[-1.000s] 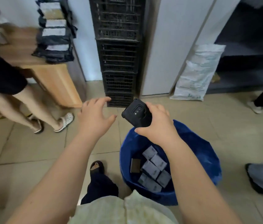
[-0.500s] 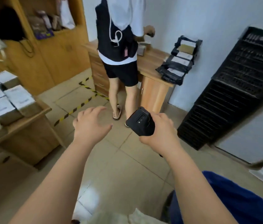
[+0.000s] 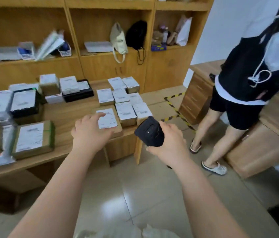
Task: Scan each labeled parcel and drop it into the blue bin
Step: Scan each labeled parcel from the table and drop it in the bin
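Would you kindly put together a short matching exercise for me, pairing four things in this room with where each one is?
Things
1. black scanner
2. cream tote bag
3. yellow-and-black tape
4. parcel nearest the left hand

Places
A. stuck on the floor
B. on the wooden table
C. gripped in the right hand
D. on the shelf, strap hanging over its edge

Pairs: 1-C, 2-D, 3-A, 4-B
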The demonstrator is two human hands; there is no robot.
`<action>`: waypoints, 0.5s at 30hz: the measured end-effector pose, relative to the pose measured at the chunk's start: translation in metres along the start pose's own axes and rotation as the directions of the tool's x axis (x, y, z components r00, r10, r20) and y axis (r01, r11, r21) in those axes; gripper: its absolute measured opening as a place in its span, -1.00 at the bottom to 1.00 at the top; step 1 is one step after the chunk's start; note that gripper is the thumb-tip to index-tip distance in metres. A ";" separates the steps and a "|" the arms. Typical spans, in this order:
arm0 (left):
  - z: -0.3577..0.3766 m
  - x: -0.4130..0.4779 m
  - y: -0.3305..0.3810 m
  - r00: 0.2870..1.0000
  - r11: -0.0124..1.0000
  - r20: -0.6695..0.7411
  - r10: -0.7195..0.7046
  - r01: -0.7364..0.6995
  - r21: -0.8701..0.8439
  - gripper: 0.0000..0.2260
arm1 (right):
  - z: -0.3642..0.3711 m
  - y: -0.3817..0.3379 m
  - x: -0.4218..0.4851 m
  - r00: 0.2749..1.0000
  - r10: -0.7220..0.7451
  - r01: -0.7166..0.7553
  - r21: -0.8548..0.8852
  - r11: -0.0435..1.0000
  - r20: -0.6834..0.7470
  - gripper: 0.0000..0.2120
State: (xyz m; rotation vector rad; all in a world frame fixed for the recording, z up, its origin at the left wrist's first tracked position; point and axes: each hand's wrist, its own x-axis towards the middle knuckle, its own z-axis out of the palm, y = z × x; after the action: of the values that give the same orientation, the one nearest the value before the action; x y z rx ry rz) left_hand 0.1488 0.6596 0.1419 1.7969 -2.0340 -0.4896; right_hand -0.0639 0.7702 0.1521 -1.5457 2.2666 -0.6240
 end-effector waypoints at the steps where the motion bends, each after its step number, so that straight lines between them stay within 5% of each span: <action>1: -0.008 0.008 -0.016 0.999 1.000 -0.015 -0.029 0.029 0.002 -0.45 | 0.010 -0.015 0.012 0.999 -0.033 0.033 -0.003 0.999 0.026 -0.30; 8: -0.029 0.036 -0.103 0.964 0.964 -0.022 -0.264 0.263 -0.036 -0.45 | 0.072 -0.089 0.083 0.975 -0.168 0.169 0.005 0.986 0.144 -0.14; 15: -0.009 0.081 -0.117 0.915 0.915 -0.019 -0.404 0.404 -0.011 -0.44 | 0.120 -0.107 0.160 0.929 -0.246 0.264 -0.030 0.964 0.275 -0.20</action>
State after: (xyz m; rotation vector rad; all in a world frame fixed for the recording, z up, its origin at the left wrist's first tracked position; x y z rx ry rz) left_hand 0.2455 0.5653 0.0956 2.2174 -1.6386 -0.5876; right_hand 0.0224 0.5662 0.1021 -1.8520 1.9203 -0.3757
